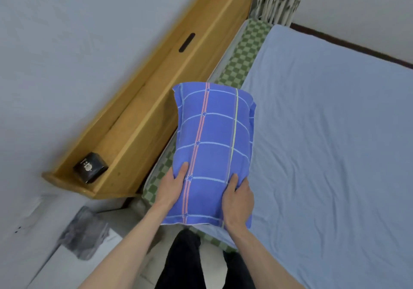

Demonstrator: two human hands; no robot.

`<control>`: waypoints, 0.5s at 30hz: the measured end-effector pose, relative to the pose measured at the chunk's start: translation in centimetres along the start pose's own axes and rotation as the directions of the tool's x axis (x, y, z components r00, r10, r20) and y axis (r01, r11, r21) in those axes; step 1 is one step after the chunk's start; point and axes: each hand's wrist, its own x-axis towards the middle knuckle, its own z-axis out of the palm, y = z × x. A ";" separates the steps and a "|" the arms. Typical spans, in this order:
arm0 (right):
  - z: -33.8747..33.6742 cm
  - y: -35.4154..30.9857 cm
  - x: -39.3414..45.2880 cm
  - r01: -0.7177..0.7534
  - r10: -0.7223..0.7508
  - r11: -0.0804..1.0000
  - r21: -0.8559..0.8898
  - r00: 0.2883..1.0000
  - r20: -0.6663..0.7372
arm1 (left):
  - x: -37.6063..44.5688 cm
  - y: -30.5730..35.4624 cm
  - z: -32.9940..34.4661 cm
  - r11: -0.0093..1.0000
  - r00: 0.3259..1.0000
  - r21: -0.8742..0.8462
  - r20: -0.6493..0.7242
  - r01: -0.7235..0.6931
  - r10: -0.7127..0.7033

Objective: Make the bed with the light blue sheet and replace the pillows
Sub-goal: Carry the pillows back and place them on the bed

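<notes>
One head view looks steeply down from above the person's arms. It sits close over the pillow (214,150), facing the bed (330,143) and headboard (156,92).

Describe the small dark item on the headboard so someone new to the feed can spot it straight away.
Find the wooden headboard shelf running along the wall beside the bed. At its near end, left of the blue checked pillow held in both hands, sits a small black box. It is the only loose item visible on the shelf, glossy black with a small white print on top.
</notes>
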 end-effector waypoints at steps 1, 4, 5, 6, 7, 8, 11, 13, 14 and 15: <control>1.2 -1.0 1.0 -0.018 0.018 1.000 -0.007 1.000 0.007 | 1.9 0.4 -0.4 1.000 1.000 0.015 0.009 -0.012 0.012; 5.5 -3.3 3.6 -0.080 0.080 0.997 -0.012 0.996 0.033 | 8.3 0.4 -1.7 0.996 0.997 0.073 0.049 -0.056 0.052; 7.2 -4.0 4.5 -0.103 0.104 0.995 -0.017 0.994 0.039 | 10.6 0.4 -2.1 0.993 0.996 0.091 0.062 -0.076 0.071; 9.0 -4.8 5.4 -0.127 0.128 0.992 -0.020 0.991 0.044 | 13.2 0.6 -2.5 0.987 0.992 0.115 0.075 -0.111 0.103; 10.9 -5.6 6.6 -0.155 0.156 0.988 -0.009 0.987 0.049 | 15.9 1.1 -2.8 0.975 0.985 0.148 0.078 -0.163 0.153; 13.0 -6.5 7.9 -0.185 0.184 0.983 0.020 0.982 0.054 | 18.8 1.7 -3.0 0.957 0.976 0.195 0.074 -0.216 0.205; 20.0 -7.6 12.3 -0.237 0.225 0.967 0.094 0.967 0.121 | 27.9 1.3 -3.1 0.907 0.973 0.354 0.044 -0.227 0.226; 24.6 -6.9 14.9 -0.247 0.225 0.966 0.069 0.945 0.236 | 32.8 -0.7 -3.0 0.888 0.992 0.443 0.032 -0.125 0.124; 26.6 -6.3 16.0 -0.250 0.220 0.967 0.056 0.923 0.317 | 34.9 -2.1 -2.9 0.866 0.999 0.498 0.003 -0.048 0.053; 28.3 -5.4 16.9 -0.251 0.219 0.968 0.027 0.887 0.406 | 36.5 -3.6 -2.7 0.821 0.999 0.569 -0.035 0.044 -0.029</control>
